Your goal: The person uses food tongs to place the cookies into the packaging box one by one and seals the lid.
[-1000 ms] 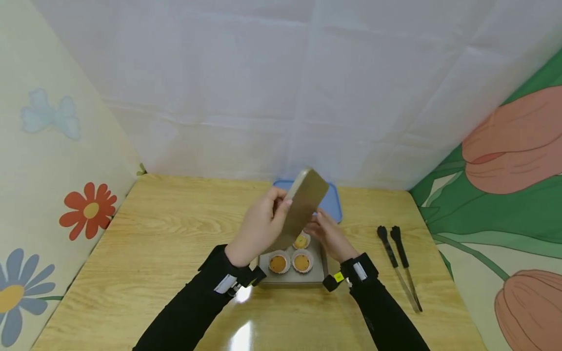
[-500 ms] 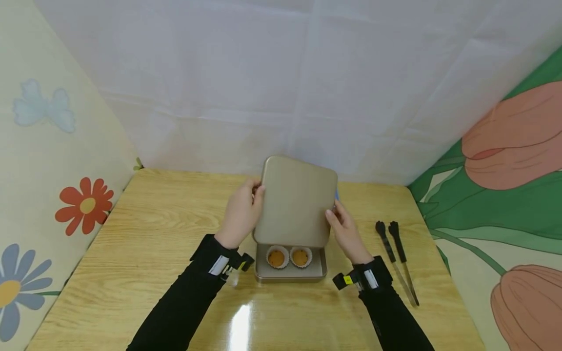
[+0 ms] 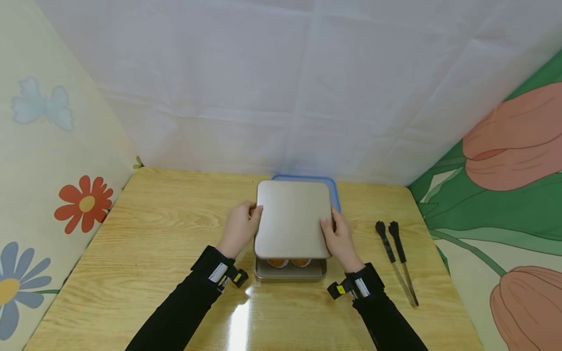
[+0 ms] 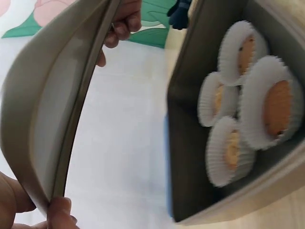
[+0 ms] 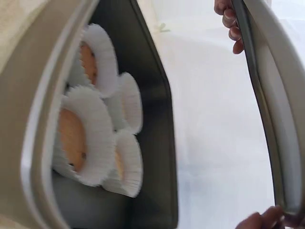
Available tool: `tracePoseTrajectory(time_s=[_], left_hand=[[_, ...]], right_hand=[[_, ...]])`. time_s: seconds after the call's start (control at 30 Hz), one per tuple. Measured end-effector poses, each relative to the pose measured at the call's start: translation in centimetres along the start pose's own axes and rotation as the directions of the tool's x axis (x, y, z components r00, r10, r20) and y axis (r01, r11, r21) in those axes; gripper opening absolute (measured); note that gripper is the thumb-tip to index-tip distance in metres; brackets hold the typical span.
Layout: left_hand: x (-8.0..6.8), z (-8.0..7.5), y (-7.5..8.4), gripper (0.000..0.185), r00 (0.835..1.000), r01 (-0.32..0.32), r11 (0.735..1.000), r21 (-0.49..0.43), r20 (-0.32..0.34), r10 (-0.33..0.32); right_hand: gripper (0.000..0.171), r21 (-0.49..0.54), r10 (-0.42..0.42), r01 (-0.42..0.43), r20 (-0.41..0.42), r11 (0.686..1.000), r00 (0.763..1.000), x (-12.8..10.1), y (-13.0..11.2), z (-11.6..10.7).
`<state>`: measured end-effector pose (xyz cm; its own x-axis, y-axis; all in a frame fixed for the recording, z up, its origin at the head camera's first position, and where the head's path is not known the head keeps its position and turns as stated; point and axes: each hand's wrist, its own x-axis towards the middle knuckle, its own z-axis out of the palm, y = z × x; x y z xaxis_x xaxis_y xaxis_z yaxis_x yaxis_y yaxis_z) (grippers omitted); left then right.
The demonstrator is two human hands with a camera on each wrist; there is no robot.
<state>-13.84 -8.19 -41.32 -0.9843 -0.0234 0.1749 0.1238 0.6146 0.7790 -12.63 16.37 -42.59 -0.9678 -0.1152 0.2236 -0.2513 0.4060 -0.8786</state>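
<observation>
Both hands hold a metal tin lid (image 3: 291, 219) over a matching square tin (image 3: 291, 280). My left hand (image 3: 239, 228) pinches the lid's left edge, thumb on top. On the opposite edge, my right hand (image 3: 342, 241) grips it the same way. The wrist views show a gap between the lid (image 4: 57, 100) and the tin's rim. Inside the tin sit several small muffins (image 4: 278, 107) in white pleated paper cups (image 5: 99, 129). From the head view the lid covers most of them, leaving the front two partly visible.
A blue tray (image 3: 337, 195) lies behind the tin, partly hidden by the lid. To the right, metal tongs (image 3: 401, 265) with black tips lie on the wooden table (image 3: 175, 219). White cloth (image 3: 219, 97) rises at the back, with flower-printed panels at both sides.
The lid was tilted on edge in the left hand, then turned to face up as the right hand took its other side. It has since come down closer over the tin.
</observation>
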Motion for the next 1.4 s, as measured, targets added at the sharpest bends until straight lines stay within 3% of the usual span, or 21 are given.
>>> tracePoseTrajectory(time_s=[0.17,0.37,0.57,0.8,1.03,1.4], left_hand=[[-0.8,1.3,-1.7,0.023,0.998,0.057,0.998,0.002,0.015,-0.057],[-2.1,2.5,-3.2,0.023,1.0,0.025,0.997,0.069,0.006,-0.026],[-2.9,3.4,-4.1,0.022,0.998,0.046,0.992,0.119,0.04,-0.051],[-2.9,4.1,-4.7,0.023,0.991,0.097,0.983,0.157,0.073,-0.109],[-2.8,4.5,-4.8,0.024,0.995,0.051,0.979,0.195,0.07,-0.066],[-2.6,5.0,-4.9,0.025,0.997,0.038,0.971,0.234,0.058,-0.053]], right_hand=[[0.048,-0.061,0.042,-0.043,-0.022,0.997,0.999,-0.9,2.4,1.3],[0.048,-0.183,0.078,-0.08,-0.018,0.98,0.997,-2.1,3.6,2.2],[0.049,-0.282,0.119,-0.114,-0.002,0.953,0.993,-2.7,4.4,2.7],[0.046,-0.3,0.115,-0.113,-0.009,0.947,0.993,-3.1,4.8,2.9],[0.051,-0.342,0.119,-0.117,-0.015,0.933,0.993,-3.1,5.2,2.8],[0.051,-0.372,0.154,-0.145,-0.007,0.917,0.988,-3.0,5.7,3.0]])
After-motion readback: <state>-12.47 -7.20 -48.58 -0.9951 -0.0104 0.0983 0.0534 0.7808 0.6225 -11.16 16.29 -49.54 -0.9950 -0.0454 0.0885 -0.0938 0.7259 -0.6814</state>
